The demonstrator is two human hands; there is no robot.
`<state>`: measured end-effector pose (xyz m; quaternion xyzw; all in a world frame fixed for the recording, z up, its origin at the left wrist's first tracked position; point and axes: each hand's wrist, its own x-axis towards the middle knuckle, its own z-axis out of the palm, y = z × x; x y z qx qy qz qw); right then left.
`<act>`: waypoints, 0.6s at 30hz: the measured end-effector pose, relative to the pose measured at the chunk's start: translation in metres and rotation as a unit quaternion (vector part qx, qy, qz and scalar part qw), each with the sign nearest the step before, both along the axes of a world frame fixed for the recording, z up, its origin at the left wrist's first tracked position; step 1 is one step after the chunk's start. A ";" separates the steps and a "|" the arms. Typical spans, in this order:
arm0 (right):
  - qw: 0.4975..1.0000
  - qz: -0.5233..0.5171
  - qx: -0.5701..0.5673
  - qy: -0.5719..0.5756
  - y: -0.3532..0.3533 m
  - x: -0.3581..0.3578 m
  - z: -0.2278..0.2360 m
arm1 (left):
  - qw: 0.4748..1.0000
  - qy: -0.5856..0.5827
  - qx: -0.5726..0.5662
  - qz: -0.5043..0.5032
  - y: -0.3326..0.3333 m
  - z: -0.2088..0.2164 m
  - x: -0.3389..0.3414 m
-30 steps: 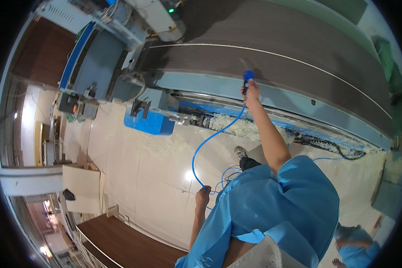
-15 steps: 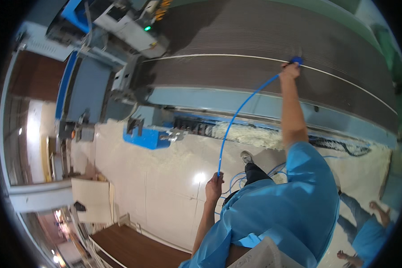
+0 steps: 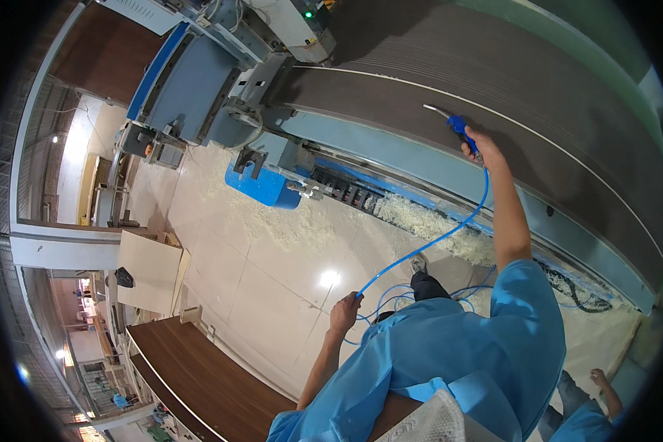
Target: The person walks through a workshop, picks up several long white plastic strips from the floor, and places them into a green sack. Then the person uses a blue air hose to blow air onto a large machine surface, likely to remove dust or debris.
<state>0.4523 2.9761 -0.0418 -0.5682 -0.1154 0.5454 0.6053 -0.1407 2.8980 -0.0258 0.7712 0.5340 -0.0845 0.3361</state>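
My right hand (image 3: 485, 145) is closed round the handle of a blue air blow gun (image 3: 458, 125), held over the near side of a brown machine bed (image 3: 390, 96). The gun's thin metal nozzle points to the left. From its handle a blue air hose (image 3: 427, 244) curves down to my left hand (image 3: 344, 312), whose fingers are wrapped round it. More hose lies in loops on the floor beside my foot. A thin pale strip (image 3: 486, 109) runs lengthwise along the bed, beyond the gun.
A machine head (image 3: 291, 26) with a green light stands at the bed's left. Pale shavings (image 3: 427, 228) heap along the machine's base, near a blue housing (image 3: 261, 186). Brown boards (image 3: 206, 376) lie at lower left. Another person (image 3: 586, 416) is at lower right.
My right hand has drawn the blow gun back toward me, and the nozzle has swung round to the left. The view has shifted and turned. My left hand still grips the hose.
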 end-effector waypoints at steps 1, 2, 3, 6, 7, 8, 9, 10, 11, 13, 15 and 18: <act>0.999 0.001 -0.039 -0.012 -0.003 -0.004 0.000 | 1.000 0.013 -0.006 -0.003 -0.002 -0.003 -0.004; 0.999 0.025 -0.009 -0.028 -0.012 -0.008 -0.001 | 1.000 0.002 0.004 -0.005 -0.007 -0.008 -0.008; 0.998 0.033 -0.012 -0.046 -0.015 -0.014 -0.003 | 1.000 -0.007 0.011 -0.011 -0.010 -0.013 -0.012; 0.991 0.030 -0.017 -0.127 -0.045 -0.030 -0.011 | 0.997 -0.081 0.000 -0.006 -0.024 -0.025 -0.025; 0.980 0.004 -0.021 -0.197 -0.058 -0.040 -0.016 | 0.995 -0.090 -0.043 -0.004 -0.027 -0.032 -0.023; 0.980 0.029 0.032 -0.195 -0.074 -0.043 -0.018 | 0.995 -0.099 -0.020 -0.022 -0.034 -0.036 -0.025; 0.982 0.022 0.032 -0.186 -0.090 -0.050 -0.018 | 0.997 -0.076 -0.018 -0.027 -0.042 -0.037 -0.031; 0.991 -0.030 0.026 -0.125 -0.108 -0.061 -0.017 | 0.997 -0.050 0.002 -0.056 -0.048 -0.038 -0.036; 0.994 -0.068 0.047 -0.075 -0.127 -0.070 -0.015 | 0.994 -0.071 0.000 -0.088 -0.054 -0.041 -0.038; 0.973 -0.218 -0.015 -0.069 -0.176 -0.088 -0.011 | 0.989 -0.083 0.004 -0.120 -0.075 -0.043 -0.051; 0.933 -0.353 -0.024 -0.067 -0.233 -0.100 -0.012 | 0.985 -0.099 -0.014 -0.143 -0.099 -0.055 -0.055; 0.861 -0.503 0.002 -0.075 -0.308 -0.128 -0.020 | 0.938 -0.104 0.087 -0.320 -0.112 -0.067 -0.054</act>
